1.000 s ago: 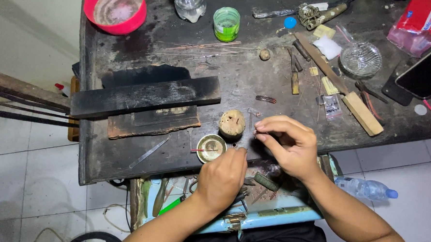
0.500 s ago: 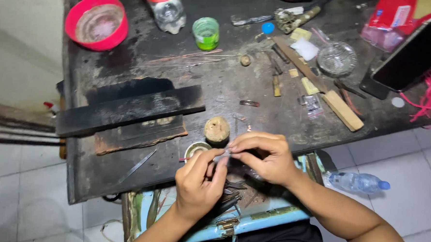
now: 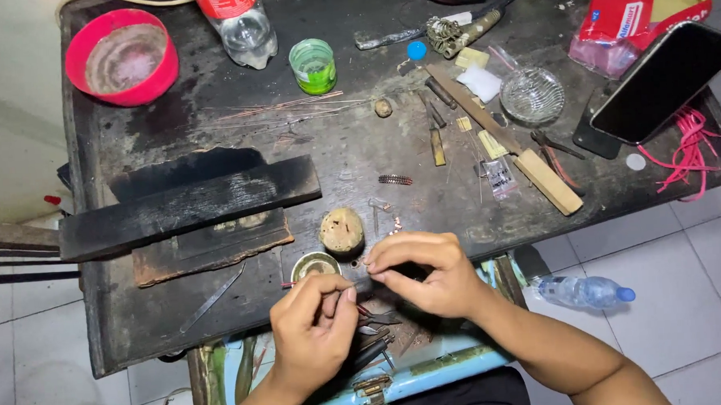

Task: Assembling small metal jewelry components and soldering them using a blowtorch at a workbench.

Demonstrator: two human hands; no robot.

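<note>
Thin dark metal piece (image 3: 362,284), too small to make out in detail, is pinched between the fingertips of both hands at the near edge of the dark scorched tabletop (image 3: 359,162), just in front of a small round metal cup (image 3: 315,266) and a tan, pitted, rounded block (image 3: 342,229). Left hand (image 3: 313,330) comes up from below with the wrist bent and the fingers curled in, thumb and forefinger closed on the piece and on what looks like a slim tool with a red end. Right hand (image 3: 428,276) reaches in from the right, forearm angled across the lower right corner, knuckles arched and fingers bunched so that the tips meet the left hand's. Beneath both hands lies a pale blue metal box (image 3: 432,365) with dark pliers in it. Farther left on the tabletop rests a long charred black wooden plank (image 3: 190,206); at the far left corner stands a red plastic bowl (image 3: 121,57).
</note>
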